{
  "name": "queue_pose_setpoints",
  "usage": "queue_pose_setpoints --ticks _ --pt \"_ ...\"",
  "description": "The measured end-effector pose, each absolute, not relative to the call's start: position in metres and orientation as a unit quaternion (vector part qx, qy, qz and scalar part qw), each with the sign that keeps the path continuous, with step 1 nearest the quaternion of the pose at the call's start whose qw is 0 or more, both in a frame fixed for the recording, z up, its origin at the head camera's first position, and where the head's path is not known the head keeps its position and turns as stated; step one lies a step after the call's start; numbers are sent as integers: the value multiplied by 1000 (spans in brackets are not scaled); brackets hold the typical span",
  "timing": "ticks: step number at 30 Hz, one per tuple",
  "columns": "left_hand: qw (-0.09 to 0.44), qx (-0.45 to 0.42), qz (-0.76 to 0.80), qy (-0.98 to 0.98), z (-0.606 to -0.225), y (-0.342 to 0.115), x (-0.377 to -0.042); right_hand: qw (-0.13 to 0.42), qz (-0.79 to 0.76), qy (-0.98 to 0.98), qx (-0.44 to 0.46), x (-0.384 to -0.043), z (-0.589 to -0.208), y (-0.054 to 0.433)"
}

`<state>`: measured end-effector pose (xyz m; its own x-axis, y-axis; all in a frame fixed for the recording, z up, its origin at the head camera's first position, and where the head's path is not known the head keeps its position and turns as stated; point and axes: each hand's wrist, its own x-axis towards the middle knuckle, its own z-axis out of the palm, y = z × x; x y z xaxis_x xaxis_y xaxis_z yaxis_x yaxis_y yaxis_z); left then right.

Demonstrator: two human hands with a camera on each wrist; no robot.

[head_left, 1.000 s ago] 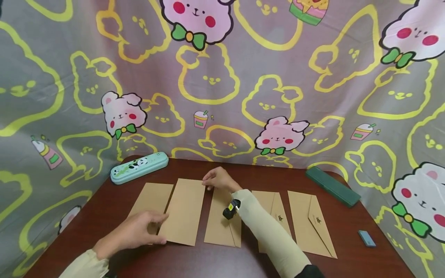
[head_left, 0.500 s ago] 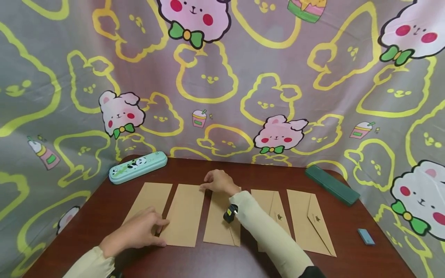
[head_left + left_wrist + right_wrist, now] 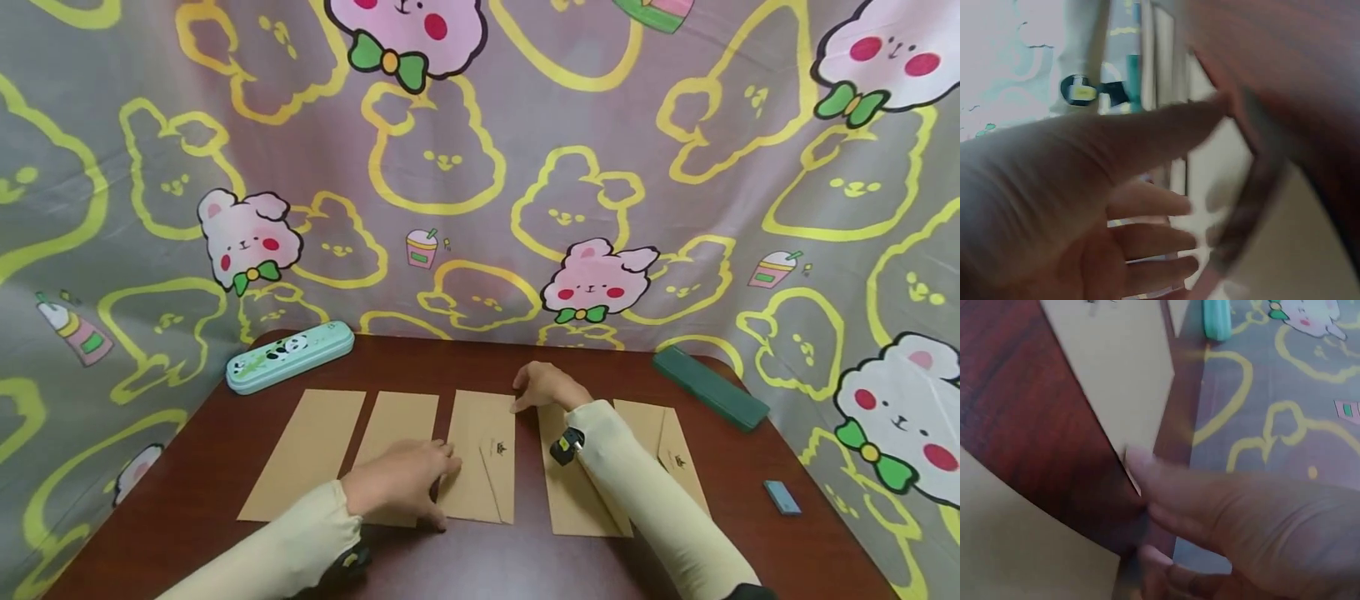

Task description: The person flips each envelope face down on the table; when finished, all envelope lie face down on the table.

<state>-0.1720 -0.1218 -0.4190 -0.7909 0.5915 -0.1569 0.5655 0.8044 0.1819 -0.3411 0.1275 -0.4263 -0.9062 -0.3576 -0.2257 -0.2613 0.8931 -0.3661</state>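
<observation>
Kraft paper envelopes lie in a row on the table. The leftmost envelope point(image 3: 303, 454) and the second envelope point(image 3: 397, 421) show plain faces. The middle envelope point(image 3: 480, 425) shows a slanted flap and a small dark print. My left hand point(image 3: 401, 477) hovers over the second envelope's lower part, its fingers loosely bent near the middle envelope's lower left; its wrist view is blurred. My right hand point(image 3: 551, 387) is at the middle envelope's upper right corner, the thumb point(image 3: 1141, 464) touching that corner. The fourth envelope point(image 3: 573, 500) lies partly under my right forearm.
A fifth envelope point(image 3: 678, 442) lies at the right, partly covered by the sleeve. A mint pencil case point(image 3: 291, 357) with pandas stands back left. At the back right lies a dark green case point(image 3: 708, 387), with a small blue block point(image 3: 782, 497) nearer. A patterned curtain point(image 3: 465, 167) hangs behind.
The second envelope, slightly raised a second ago, settled flat on the table. Both hands left it and moved right, to the middle envelope. The head view shifted slightly.
</observation>
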Motion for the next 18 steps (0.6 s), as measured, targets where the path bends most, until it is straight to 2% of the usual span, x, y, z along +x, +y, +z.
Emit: queue_pose_setpoints --ticks 4,9,18 --pt "77 315 32 945 -419 -105 -176 135 -160 966 -150 -341 -427 122" --pt "75 304 14 949 -418 -96 -177 134 -176 962 -162 -342 -427 116" --pt "94 295 21 951 -417 -94 -178 208 -294 913 -192 -351 -424 127"
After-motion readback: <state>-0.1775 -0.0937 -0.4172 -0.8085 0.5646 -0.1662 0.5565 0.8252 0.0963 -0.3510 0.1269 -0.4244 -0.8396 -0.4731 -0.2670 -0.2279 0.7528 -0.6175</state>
